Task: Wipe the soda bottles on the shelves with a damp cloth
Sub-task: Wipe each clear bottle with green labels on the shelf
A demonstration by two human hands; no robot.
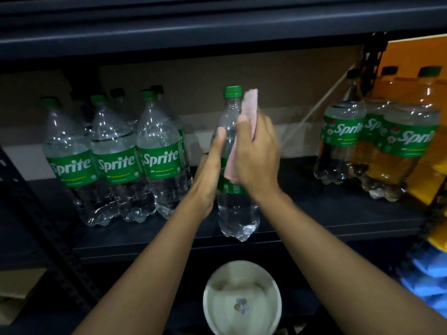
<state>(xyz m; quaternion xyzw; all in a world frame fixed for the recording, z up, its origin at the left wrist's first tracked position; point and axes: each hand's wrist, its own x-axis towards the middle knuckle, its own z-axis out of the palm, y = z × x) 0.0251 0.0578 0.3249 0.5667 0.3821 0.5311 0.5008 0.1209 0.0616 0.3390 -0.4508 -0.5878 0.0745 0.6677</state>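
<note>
Currently, item: Sprite bottle [238,213], upright, long axis 12–6, at shelf [314,213] front edge, btwn both hands. Lt hand [210,175] at 9 o'clock, grips body, thumb up. Rt hand [257,151] at 3 o'clock, fingers clamp pink cloth [250,102] vs neck. Next wipe prob. runs 12→6.

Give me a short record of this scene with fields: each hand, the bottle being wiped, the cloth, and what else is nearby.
left hand: grips the held Sprite bottle by its side
right hand: holds the pink cloth against that bottle, neck to label
bottle state: upright, green cap on
others: Sprite bottles at left, Sprite bottles at right, standing on the dark shelf
below: white bowl
</note>
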